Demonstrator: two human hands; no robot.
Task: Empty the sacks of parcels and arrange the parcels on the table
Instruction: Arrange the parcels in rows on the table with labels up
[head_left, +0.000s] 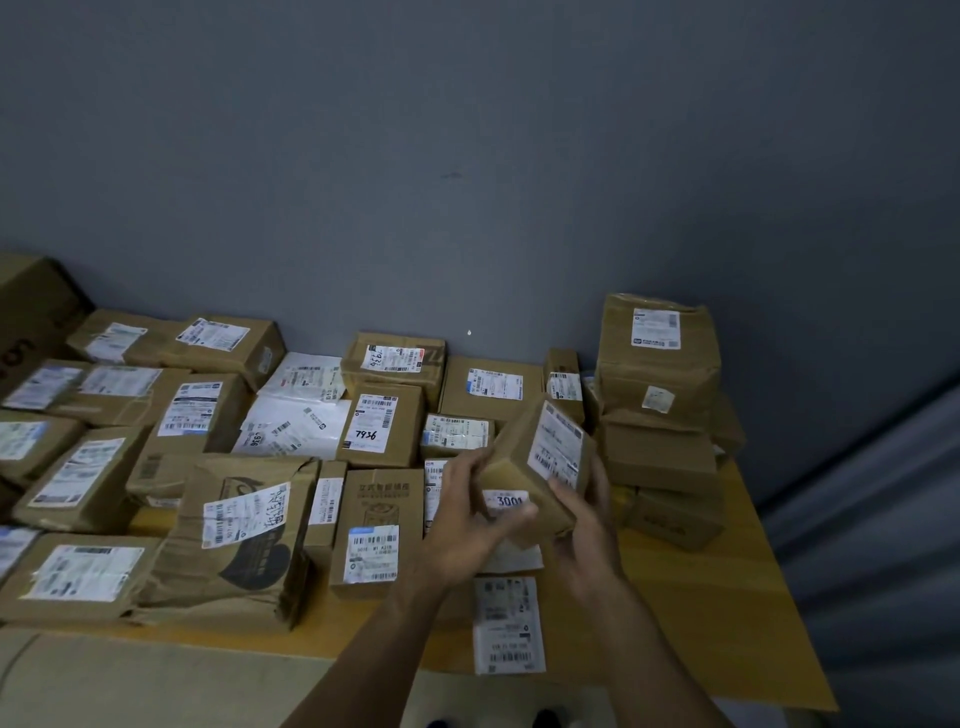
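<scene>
Left hand (467, 519) and right hand (584, 525) are gripping the box (524, 452) by opposite sides above the table (701, 597); it is appearing stiff and light

The held parcel (511, 467) reads 3001; a box (402, 431), 7936.

Pretty dim on my feed: plain grey-blue wall (467, 156) straight ahead, yellowish wooden table (675, 597) right up against it, grey curtain (872, 519) hanging down the right side.
</scene>
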